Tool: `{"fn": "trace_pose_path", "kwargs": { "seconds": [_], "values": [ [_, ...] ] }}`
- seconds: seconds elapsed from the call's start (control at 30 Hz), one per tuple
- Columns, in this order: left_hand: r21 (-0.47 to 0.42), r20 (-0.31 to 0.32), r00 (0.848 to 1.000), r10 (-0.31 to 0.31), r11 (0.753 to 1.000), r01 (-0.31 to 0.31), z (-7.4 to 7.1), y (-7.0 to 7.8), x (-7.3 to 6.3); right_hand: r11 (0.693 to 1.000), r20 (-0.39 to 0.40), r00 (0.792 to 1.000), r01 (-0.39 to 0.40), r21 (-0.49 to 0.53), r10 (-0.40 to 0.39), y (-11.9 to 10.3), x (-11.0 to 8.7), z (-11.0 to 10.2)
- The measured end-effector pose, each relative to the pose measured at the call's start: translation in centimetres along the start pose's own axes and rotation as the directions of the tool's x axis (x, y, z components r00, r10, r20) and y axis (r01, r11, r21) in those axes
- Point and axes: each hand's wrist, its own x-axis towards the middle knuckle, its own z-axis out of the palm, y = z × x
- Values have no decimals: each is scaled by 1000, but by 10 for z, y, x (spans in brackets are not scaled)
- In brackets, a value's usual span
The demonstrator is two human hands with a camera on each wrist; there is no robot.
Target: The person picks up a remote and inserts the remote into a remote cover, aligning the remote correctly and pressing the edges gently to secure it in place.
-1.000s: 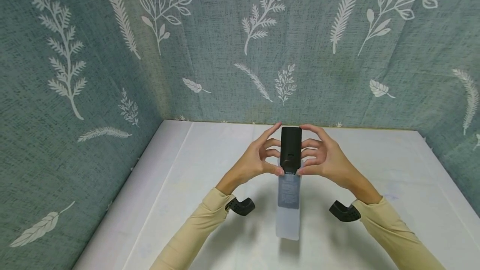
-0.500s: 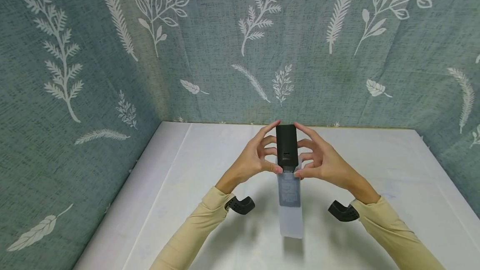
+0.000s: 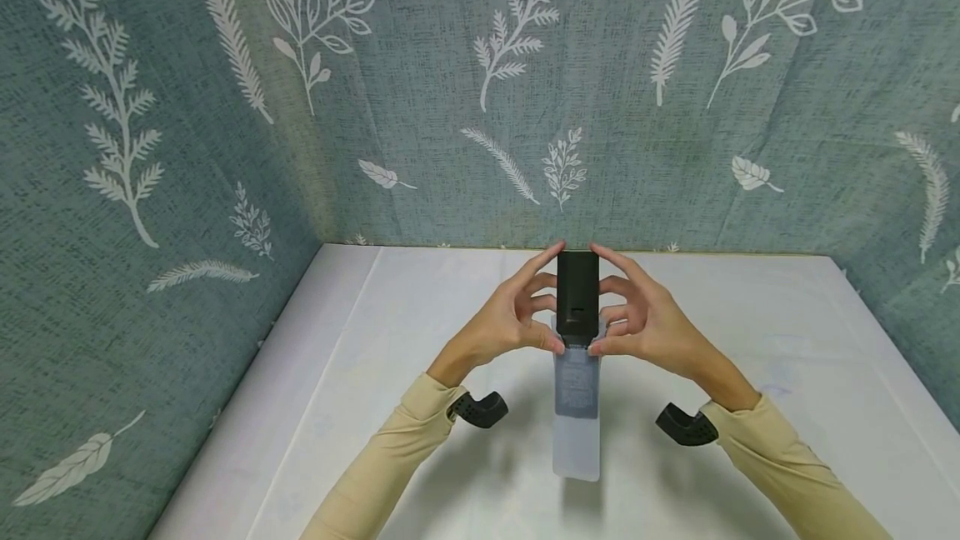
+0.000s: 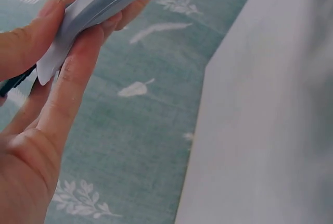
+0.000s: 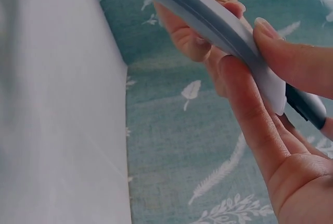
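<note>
A slim black device with rounded corners [image 3: 577,290] is held up in the middle of the head view. Below it hangs a pale translucent strip [image 3: 576,448] with a blue-grey printed section. My left hand [image 3: 507,321] holds the pair from the left, thumb at the black device's lower end, index finger at its top corner. The right hand [image 3: 651,325] mirrors this on the other side. Side-on in the left wrist view, the strip [image 4: 99,5] bends in a curve, pinched between thumb and fingers. In the right wrist view, the black device [image 5: 304,104] shows beyond the strip's end.
A white table [image 3: 390,340] lies beneath the hands, its far edge meeting a green leaf-patterned cloth wall [image 3: 420,123]. A black wrist mount [image 3: 480,411] juts from the left cuff, another black mount [image 3: 686,425] from the right.
The black device and strip have shifted slightly left overall, the strip's lower end swinging right and back. Both hands keep their hold; the head view has turned slightly.
</note>
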Motion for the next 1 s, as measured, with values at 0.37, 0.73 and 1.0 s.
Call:
{"fn": "trace_pose_path", "kwargs": {
  "seconds": [0.37, 0.73, 1.0],
  "values": [
    [36, -142, 990, -23, 999, 29, 1, -3, -2, 1000, -15, 1000, 24, 20, -24, 1, -1, 6],
    [64, -184, 983, -17, 998, 29, 1, -3, -4, 1000, -28, 999, 22, 0, -22, 0, -1, 7],
    [76, -179, 984, -7, 997, 21, 1, -1, -7, 1000, -32, 999, 24, 3, -24, -1, 0, 10]
  ]
}}
